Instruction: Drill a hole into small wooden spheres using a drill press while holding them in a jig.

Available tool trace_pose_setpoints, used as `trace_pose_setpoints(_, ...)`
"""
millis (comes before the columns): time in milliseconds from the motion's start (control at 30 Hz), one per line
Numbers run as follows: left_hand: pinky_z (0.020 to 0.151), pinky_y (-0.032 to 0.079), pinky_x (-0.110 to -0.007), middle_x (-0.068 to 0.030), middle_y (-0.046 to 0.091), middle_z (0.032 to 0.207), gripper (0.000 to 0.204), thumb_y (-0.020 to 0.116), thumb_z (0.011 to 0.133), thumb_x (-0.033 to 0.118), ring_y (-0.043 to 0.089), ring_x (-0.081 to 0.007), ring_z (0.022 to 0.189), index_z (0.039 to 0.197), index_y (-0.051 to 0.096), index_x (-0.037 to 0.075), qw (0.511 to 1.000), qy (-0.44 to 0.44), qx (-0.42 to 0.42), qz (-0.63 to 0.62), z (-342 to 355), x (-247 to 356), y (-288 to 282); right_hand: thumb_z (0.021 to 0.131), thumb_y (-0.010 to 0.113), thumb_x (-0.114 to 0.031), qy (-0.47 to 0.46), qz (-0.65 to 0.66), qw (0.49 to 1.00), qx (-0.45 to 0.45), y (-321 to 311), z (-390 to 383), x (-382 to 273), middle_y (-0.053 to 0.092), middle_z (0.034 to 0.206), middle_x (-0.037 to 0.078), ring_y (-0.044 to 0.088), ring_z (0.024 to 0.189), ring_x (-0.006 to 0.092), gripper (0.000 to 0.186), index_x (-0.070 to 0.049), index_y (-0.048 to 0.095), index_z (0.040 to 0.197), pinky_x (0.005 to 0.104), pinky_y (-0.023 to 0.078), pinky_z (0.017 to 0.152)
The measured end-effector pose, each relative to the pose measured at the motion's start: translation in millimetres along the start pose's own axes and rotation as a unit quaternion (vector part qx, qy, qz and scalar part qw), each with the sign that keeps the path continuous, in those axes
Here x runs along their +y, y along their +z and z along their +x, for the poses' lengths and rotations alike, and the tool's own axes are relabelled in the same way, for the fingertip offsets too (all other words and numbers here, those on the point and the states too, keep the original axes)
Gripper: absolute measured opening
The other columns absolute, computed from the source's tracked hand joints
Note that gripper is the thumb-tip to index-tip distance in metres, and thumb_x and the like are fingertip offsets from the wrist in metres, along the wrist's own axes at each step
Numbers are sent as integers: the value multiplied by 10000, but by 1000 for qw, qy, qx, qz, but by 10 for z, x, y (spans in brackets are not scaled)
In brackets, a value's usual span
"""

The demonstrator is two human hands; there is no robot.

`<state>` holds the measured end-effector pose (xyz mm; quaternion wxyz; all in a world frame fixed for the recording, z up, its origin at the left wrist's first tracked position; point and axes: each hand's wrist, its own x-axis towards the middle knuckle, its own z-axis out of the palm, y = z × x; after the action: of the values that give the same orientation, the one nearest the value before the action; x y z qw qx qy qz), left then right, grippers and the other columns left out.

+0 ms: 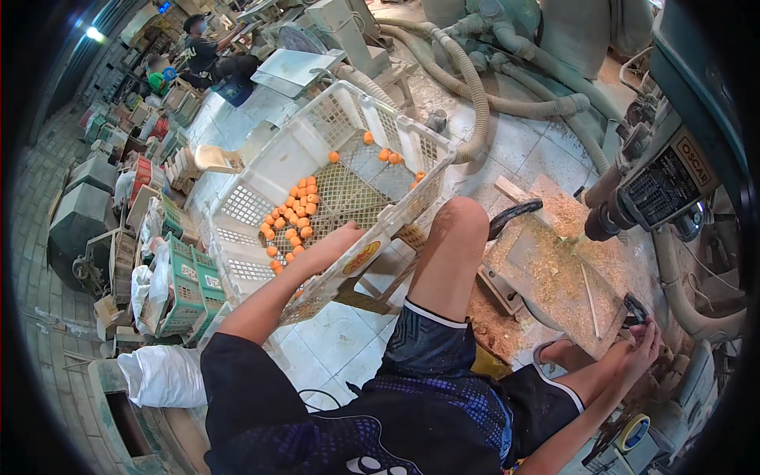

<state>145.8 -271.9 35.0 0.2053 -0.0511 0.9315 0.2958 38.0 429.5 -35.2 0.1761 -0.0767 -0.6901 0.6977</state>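
Left hand: the left hand point(347, 235) is lowered over the near long side of the white crate point(269, 170), with the forearm laid across that side's rim; the fingers are mostly hidden, so how far they are opened, and whether anything is held, cannot be told.
Orange pieces: most of the small, rounded orange pieces point(301, 210) are gathered in a loose cluster on the crate's floor, toward its near-left end; a few are scattered by the far end, and one is set apart between the two groups.
Right hand: the right hand point(640, 348) is brought to the black knob point(635, 307) at the right corner of the worktop point(522, 253); its fingers are partly bent and are placed at or just beside the knob, but whether it is gripped cannot be told.
Worktop: the tilted plate is strewn with wood shavings point(554, 273), and a thin wooden stick point(591, 301) is laid along its right part, toward the near corner.
Drill machine: the black chuck point(603, 222) is held above the worktop's far edge; a curved black handle point(514, 215) is seen by the far-left corner, near the person's raised knee.
Behind the crate: a ribbed hose point(473, 103) is looped over the tiled floor.
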Motion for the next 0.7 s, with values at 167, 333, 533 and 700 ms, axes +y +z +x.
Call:
trace_pose_setpoints(167,944,516,-424,-225,701,1123,316,672,918,201,644,-398,1058,1173,660,15,996,-39,-53,-54,-59,36,-33,1086,556,-194,11,-40,999,13,109,-29,-81,691,839,17,635,780,84,254,-10,687,1204,214,453,705)
trace_pose_setpoints(333,965,516,-406,-212,717,1157,392,706,918,196,680,-331,1075,1259,647,11,993,-2,-88,-84,-181,65,-129,1083,564,-199,16,-68,997,24,236,-76,-166,690,824,9,624,767,69,256,-8,697,1188,202,411,652)
trace_pose_setpoints(533,958,512,-360,-112,718,1187,412,732,910,176,632,-180,1052,1283,655,20,986,-30,-94,-133,-194,-106,-66,1066,583,-191,2,-108,994,24,337,-121,-270,685,816,34,608,760,82,245,3,719,1128,216,424,657)
trace_pose_setpoints(700,894,524,-353,-102,679,1088,324,734,888,120,637,-206,925,1191,694,13,1000,28,-4,-11,-166,-82,-187,1062,581,-208,0,-110,994,15,471,-220,-511,694,825,42,610,757,93,255,-5,724,1119,233,445,681)
